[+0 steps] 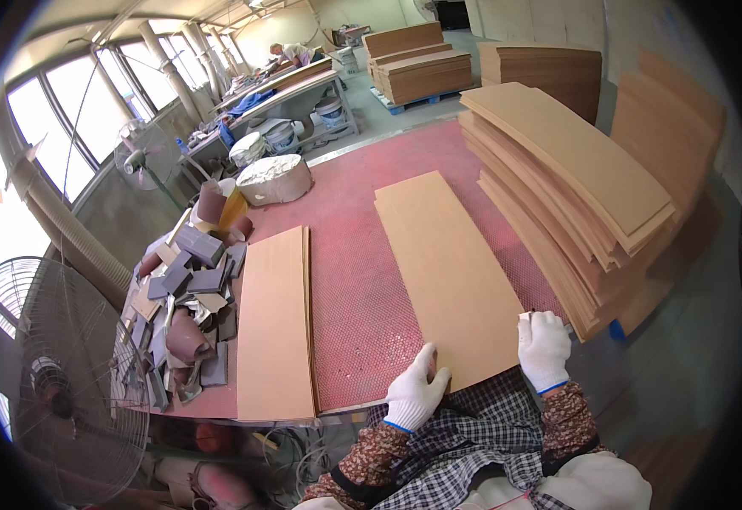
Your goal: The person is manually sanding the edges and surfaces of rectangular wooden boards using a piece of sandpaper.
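Note:
A long tan wooden panel (447,263) lies on the red mesh-topped table in front of me, its near end reaching my checked apron. My left hand (417,391), in a white knitted glove, grips the panel's near left edge, thumb on top. At the panel's near right edge my right hand (545,348), gloved alike, is closed. A small pale bit shows at its fingertips, too small to name. To the left lies a low stack of similar panels (276,323).
A tall stack of panels (566,161) stands at the right. Sanding blocks and abrasive scraps (192,297) are heaped at the left, by a floor fan (56,382). A wrapped white bundle (275,179) sits behind. Another person (297,53) works at a far bench (294,89).

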`<state>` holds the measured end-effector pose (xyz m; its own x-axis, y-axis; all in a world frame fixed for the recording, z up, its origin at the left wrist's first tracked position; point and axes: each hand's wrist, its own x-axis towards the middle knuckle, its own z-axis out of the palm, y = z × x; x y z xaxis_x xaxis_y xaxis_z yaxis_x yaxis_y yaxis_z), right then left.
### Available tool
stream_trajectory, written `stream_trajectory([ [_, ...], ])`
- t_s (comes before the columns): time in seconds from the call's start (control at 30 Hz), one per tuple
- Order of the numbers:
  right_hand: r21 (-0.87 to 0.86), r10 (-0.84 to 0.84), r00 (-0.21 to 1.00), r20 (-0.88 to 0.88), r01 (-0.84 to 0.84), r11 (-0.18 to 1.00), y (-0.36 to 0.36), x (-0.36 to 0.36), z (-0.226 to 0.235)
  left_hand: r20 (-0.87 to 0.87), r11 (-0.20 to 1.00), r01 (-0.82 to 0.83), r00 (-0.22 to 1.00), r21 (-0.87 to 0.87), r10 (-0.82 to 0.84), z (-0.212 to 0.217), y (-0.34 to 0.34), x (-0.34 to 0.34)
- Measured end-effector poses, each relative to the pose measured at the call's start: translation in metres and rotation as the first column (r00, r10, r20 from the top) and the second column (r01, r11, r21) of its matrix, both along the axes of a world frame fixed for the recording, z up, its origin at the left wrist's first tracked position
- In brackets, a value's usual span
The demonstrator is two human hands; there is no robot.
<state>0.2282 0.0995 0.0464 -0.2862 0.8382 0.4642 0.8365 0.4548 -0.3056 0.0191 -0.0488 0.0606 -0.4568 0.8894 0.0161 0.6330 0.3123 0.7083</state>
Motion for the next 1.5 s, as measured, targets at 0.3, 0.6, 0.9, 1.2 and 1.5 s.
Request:
stream_trajectory([
  [0.3,-0.117,0.237,0.971,-0.035,-0.240,0.964,-0.038,-0.017,0.004,0.567,0.942,-0.333,0.783,0.036,0.255,-0.017,-0.018,-0.021],
  [0.6,-0.439,0.306,0.756,-0.579,-0.605,0.665,-0.048,-0.074,0.034,0.659,0.814,-0.525,0.708,0.249,0.256,0.020,-0.088,-0.069],
  [0.9,-0.311,0.663,0.508,-0.550,-0.861,0.401,-0.098,-0.192,0.038,0.346,0.648,-0.688,0.725,0.327,0.595,0.014,-0.175,-0.144],
  [1.2,-0.332,0.823,0.567,-0.005,-0.778,0.534,-0.162,-0.257,-0.037,-0.490,0.731,-0.585,0.550,0.351,0.676,-0.057,-0.207,-0.204],
  [1.5,-0.380,0.818,0.572,-0.057,-0.770,0.513,-0.170,-0.277,-0.008,-0.358,0.666,-0.660,0.563,0.347,0.745,-0.059,-0.212,-0.227],
])
